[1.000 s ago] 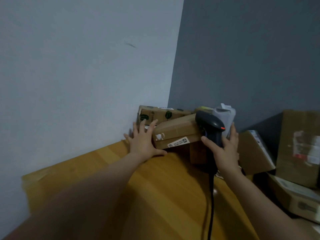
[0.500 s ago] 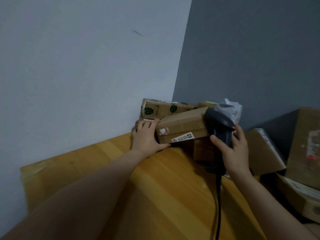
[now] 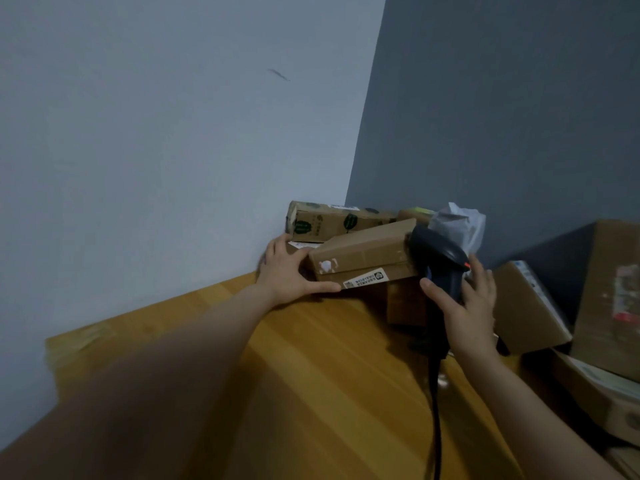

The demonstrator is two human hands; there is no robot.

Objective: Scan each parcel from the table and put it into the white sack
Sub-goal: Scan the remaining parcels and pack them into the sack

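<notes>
**Parcel Held at the Corner Stack, Scanner at Its Right End**

A brown parcel (image 3: 363,256) is located at the far end of the wooden counter (image 3: 311,375), close to the corner where the pale wall and the dark wall meet. The parcel is tilted, with its right end higher than its left. A white label (image 3: 364,279) with dark print is fixed to its front face, near the lower edge.

The left end of the brown parcel is gripped by the left hand (image 3: 287,270). The fingers are curled over the end of the parcel, and the thumb is laid along its lower front edge.

A dark scanner (image 3: 440,259) is held by the right hand (image 3: 465,306). The fingers and thumb are wrapped round the handle. The scanner head is seen against the right end of the brown parcel; contact between them cannot be confirmed. A small red mark is visible on the rear of the scanner head. A black cable (image 3: 434,414) is led from the handle down across the counter toward the near edge.

Behind the brown parcel, a green-printed box (image 3: 332,221) is set against the pale wall. A white-wrapped parcel (image 3: 457,221) is placed behind the scanner. A small carton (image 3: 405,304) stands below the right half of the brown parcel. Further cardboard boxes (image 3: 530,306) are piled to the right of the right hand, against the dark wall.
</notes>
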